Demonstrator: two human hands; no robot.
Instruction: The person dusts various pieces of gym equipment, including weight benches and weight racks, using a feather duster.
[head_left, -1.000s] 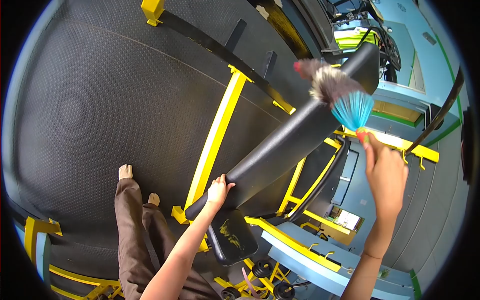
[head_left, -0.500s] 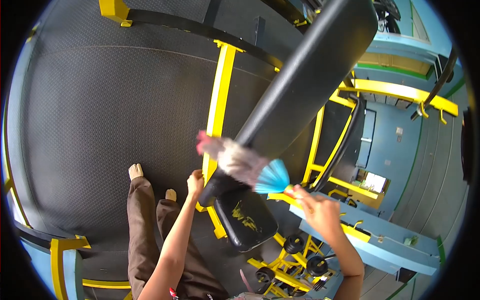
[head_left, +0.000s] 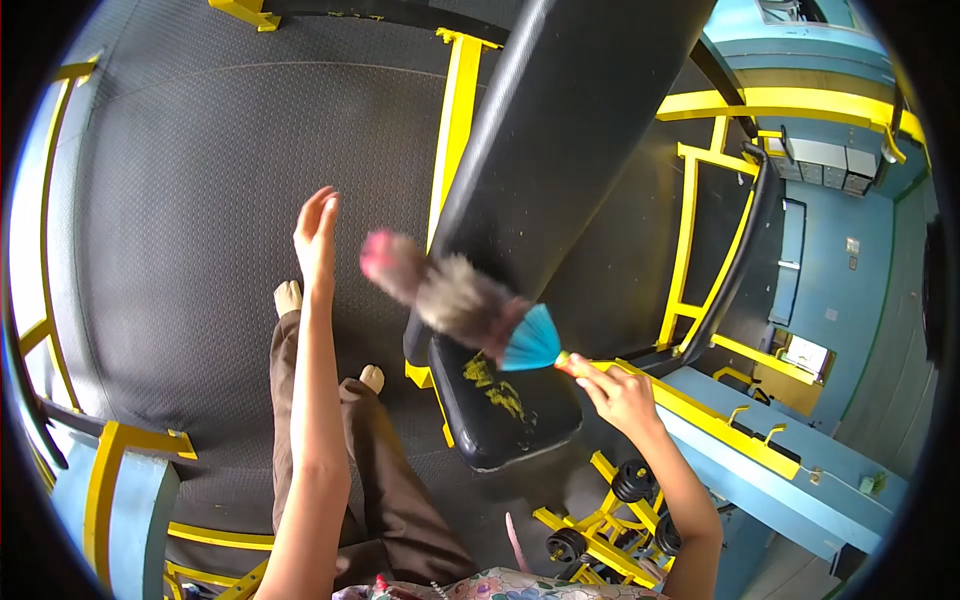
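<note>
My right grip [head_left: 622, 402] pinches the feather duster [head_left: 462, 300], apparently dusting the padded backrest [head_left: 565, 130], the next stroke calling for light contact, my left hand [head_left: 316, 232] unfurled, empty.

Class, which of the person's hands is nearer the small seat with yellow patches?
Right. The right hand, holding the duster, is just right of the seat in view; the left hand is farther off, up and to the left of it.

Fluffy grey duster [head_left: 460, 295], blue-collared, pink-tipped, blurred, slanting across black bench pad [head_left: 580, 130].
</note>
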